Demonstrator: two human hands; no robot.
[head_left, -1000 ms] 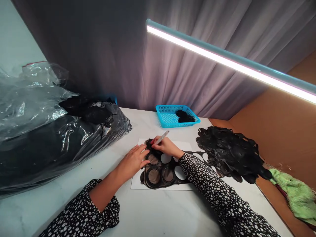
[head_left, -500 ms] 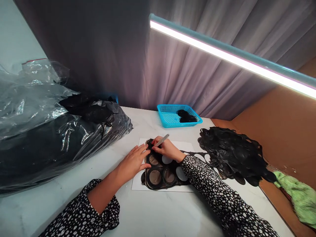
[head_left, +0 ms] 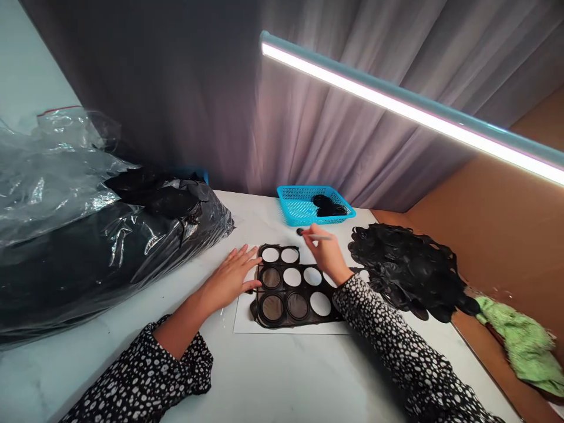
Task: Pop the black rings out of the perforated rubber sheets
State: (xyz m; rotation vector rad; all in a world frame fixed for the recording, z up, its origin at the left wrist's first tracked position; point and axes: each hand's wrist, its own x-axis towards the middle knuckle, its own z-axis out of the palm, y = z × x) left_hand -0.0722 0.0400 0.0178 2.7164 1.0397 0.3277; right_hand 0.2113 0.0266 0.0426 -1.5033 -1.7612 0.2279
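From the head view, I see the left hand (head_left: pixel 231 276) lying flat on the tabletop (head_left: pixel 198 376), its fingers (head_left: pixel 245 255) spread wide and holding nothing. Right at those fingertips sits a black perforated sheet (head_left: pixel 280 291) with rows of round holes, lying on white paper (head_left: pixel 291 330). The right hand (head_left: pixel 325 249) hovers beyond the sheet, its fingers (head_left: pixel 309 231) pinched narrow on a slim pale tool (head_left: pixel 321 236). A small black disc (head_left: pixel 300 232) sits at the tool's tip, just ahead of those fingers. Just beyond them is a blue plastic basket (head_left: pixel 284 197) holding black round pieces (head_left: pixel 326 205). A heap of black cut-out scrap (head_left: pixel 405 270) lies right of the right fingers, and a bulging plastic bag (head_left: pixel 57 176) lies well left of the left fingers.
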